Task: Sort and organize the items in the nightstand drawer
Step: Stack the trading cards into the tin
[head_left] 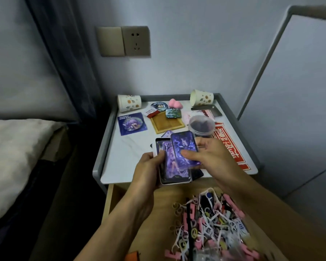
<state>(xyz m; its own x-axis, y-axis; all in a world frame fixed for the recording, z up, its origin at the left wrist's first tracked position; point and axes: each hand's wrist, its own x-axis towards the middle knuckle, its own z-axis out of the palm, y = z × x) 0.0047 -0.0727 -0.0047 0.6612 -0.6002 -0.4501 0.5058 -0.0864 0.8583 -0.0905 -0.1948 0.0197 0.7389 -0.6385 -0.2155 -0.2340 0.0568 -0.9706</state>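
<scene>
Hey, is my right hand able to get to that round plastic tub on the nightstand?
Probably yes. The round plastic tub sits just beyond the right hand with nothing between them, though that hand pinches a purple card it would have to set down first.

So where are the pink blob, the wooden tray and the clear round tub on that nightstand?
pink blob (174,103): head view, on its rounded middle.
wooden tray (166,125): head view, on its bare inner floor.
clear round tub (201,123): head view, on its top.

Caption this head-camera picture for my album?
Left hand holds a card stack; right hand pinches one purple card above the nightstand.
</scene>
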